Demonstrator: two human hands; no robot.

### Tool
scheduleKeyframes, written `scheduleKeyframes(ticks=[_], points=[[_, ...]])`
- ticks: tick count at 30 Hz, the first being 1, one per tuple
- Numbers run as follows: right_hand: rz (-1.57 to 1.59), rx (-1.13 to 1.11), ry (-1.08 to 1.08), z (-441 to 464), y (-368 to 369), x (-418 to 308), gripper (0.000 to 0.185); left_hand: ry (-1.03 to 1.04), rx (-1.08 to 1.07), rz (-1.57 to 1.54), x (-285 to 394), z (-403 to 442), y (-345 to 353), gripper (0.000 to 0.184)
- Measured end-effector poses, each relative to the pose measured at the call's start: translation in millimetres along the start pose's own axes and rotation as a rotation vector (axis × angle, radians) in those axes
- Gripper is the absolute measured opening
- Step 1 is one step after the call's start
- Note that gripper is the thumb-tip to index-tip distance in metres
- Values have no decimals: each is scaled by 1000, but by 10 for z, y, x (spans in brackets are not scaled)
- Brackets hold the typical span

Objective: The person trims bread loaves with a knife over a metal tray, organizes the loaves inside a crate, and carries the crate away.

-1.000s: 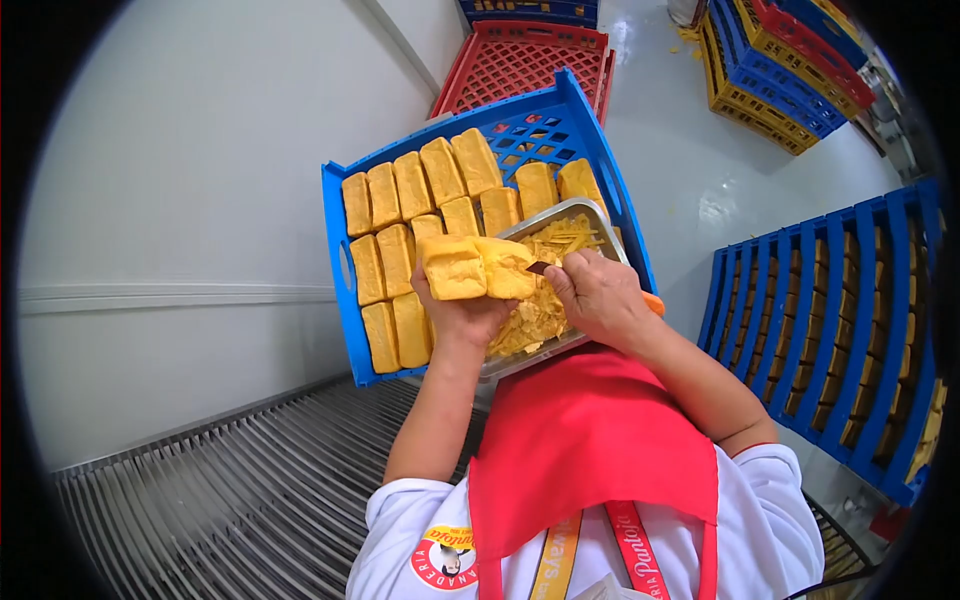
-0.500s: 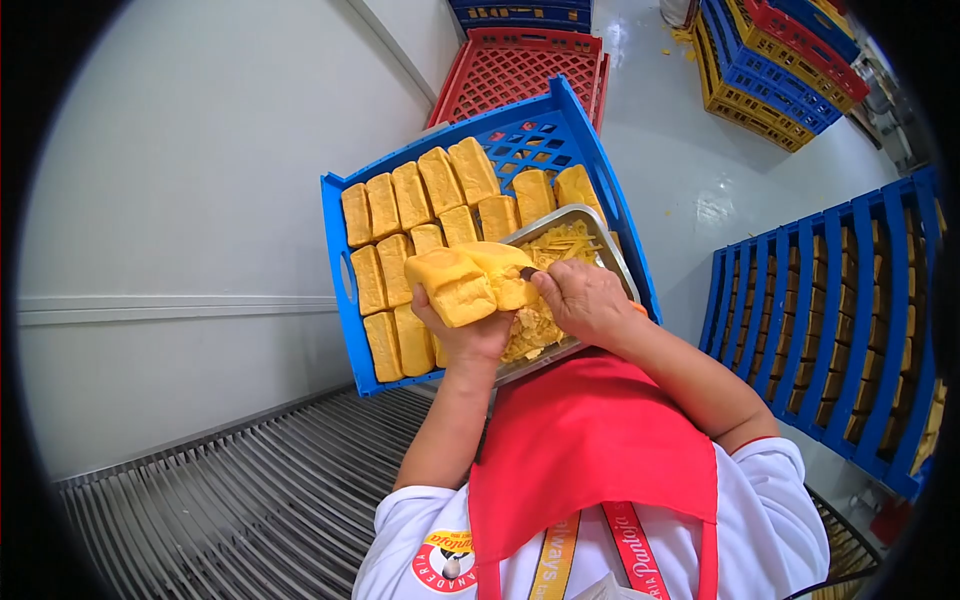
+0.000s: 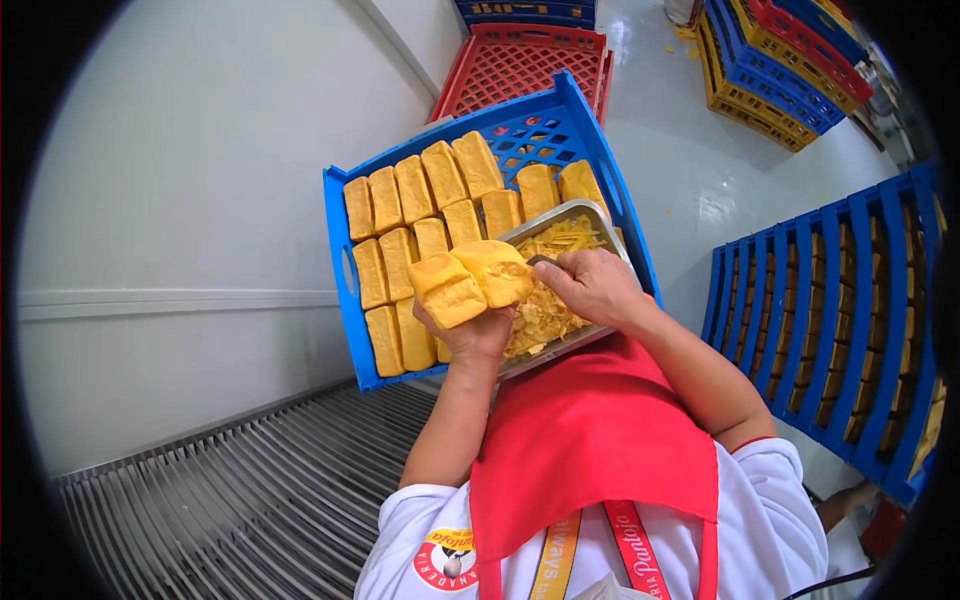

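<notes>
My left hand is closed under a pair of yellow bread loaves and holds them up over the crate, with torn, rough patches on their ends. Closed round the dark handle of what looks like a knife, my right hand is at the loaves' right side; the blade is hard to make out. Below both hands, a metal tray contains yellow bread trimmings. The tray rests in a blue crate, beside rows of similar loaves.
Red crates stand behind. Stacked blue, red and yellow crates are at the far right, nearer a blue crate full of loaves. A pale wall and dark slatted metal lie left. Part of someone's arm shows lower right.
My right hand has moved slightly right and up, drawing the dark-handled tool back from the loaf. The loaves have turned slightly. Part of another arm has appeared at lower right.
</notes>
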State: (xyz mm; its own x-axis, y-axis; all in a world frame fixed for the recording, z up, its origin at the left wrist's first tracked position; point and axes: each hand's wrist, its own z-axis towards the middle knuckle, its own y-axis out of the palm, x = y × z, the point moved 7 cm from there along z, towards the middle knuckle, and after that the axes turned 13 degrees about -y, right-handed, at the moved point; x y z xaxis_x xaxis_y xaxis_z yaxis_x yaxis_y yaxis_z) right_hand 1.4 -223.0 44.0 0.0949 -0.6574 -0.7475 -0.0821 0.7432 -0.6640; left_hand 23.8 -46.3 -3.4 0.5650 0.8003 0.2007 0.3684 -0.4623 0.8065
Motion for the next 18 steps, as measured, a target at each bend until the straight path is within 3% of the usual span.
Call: scheduleKeyframes(ticks=[3,10,12,16,18], points=[[-104,80,-71,-16,-38,-136,49,-27,-69,-11,-3,12,-19,65],[-181,187,-136,-15,1,-259,51,-42,-75,-3,-22,11,53,67],[80,-159,5,-3,141,-163,46,-38,-61,-6,-13,21,35,68],[128,-175,-4,-104,98,-122,45,58,-21,61,150,106,7,67],[-159,-100,-83,-171,48,-41,43,118,14,109,280,240,37,64]])
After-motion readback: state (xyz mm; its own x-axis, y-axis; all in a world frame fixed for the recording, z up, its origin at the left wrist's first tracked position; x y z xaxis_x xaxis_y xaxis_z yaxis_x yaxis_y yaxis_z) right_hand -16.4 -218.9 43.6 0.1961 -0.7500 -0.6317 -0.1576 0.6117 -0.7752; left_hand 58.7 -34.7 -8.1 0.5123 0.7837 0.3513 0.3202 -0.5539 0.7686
